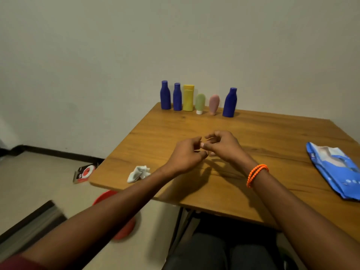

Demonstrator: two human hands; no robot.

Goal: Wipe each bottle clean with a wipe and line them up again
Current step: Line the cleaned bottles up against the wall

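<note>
Both hands, left hand [185,154] and right hand [222,145], meet mid-table, fingers loosely curled, holding nothing discernible. Wooden table [253,133] carries a blue wipe packet [335,170] at right; six plastic bottles [196,100] stand aligned at the far edge; crumpled white wipe [138,173] lies discarded near left. Task appears near complete.

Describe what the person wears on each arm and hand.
Both forearms are bare, with no gloves or rings that show on the left hand or the right hand. The right wrist carries an orange beaded bracelet wrapped in two loops. A dark red sleeve edge shows at the left upper arm.
</note>
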